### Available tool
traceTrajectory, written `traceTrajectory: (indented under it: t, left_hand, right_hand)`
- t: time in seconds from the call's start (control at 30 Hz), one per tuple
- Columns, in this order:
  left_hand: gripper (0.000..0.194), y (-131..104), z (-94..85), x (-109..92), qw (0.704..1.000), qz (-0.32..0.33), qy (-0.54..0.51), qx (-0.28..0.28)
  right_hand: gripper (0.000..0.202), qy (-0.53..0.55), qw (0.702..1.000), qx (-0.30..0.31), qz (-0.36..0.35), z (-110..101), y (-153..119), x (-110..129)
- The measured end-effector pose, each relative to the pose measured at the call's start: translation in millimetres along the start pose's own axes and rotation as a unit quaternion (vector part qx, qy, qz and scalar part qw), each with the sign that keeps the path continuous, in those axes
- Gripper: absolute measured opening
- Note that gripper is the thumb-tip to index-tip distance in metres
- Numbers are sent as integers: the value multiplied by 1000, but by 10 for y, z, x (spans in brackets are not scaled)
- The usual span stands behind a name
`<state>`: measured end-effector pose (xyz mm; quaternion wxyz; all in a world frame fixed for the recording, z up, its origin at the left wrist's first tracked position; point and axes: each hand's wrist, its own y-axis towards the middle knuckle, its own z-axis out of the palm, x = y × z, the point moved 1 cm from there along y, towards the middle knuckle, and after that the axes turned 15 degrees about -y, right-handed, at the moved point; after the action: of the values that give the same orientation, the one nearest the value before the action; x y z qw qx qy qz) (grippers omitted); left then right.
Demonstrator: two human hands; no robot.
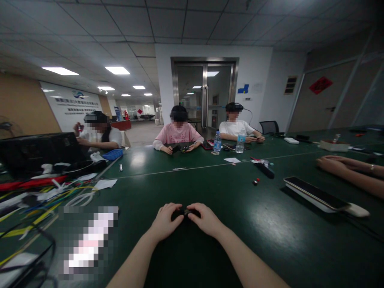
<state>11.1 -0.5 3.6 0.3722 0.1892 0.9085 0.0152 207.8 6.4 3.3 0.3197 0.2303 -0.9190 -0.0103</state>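
Both of my hands are together over the middle of the dark green table (216,182). Between them is a small dark object (186,212), mostly covered by my fingers, so its kind does not show. My left hand (166,220) grips its left end, the thumb and fingers curled round it. From the other side my right hand (205,219) closes on the right end with thumb and fingertips. A blurred, pixelated bright patch (90,240) lies on the table to the left of my left forearm.
Tangled cables (45,208) and a black case (42,154) crowd the left side. A phone on a white block (318,196) lies at right, near another person's hands (336,164). Across the table sit several people, with water bottles (240,142) and a black-handled tool (265,169) nearer.
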Motion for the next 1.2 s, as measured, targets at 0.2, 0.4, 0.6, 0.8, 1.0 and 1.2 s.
traceTrajectory:
  t: [0.2, 0.4, 0.6, 0.8, 1.0, 1.2]
  left_hand:
    - [41, 1, -11, -24, 1000, -7, -2, 14]
    - [39, 0, -25, -45, 1000, -4, 5, 26]
    - [39, 14, -19, -32, 1000, -7, 11, 26]
    - [39, 9, -14, -1, 1000, 5, 4, 24]
    - [42, 6, -8, 12, 1000, 13, 1, 16]
    - [43, -5, -37, -37, 1000, -8, -7, 24]
  right_hand:
    - [27, 8, 1000, 11, 7, -4, -7, -10]
    - [29, 15, 1000, 5, 13, 20, -5, -37]
    - [31, 17, 1000, 5, 11, 8, -18, -20]
    - [29, 10, 1000, 5, 10, 2, -13, -1]
    - [30, 5, 1000, -10, 1, 34, 4, -37]
    - [33, 6, 1000, -4, 12, 36, 1, -43]
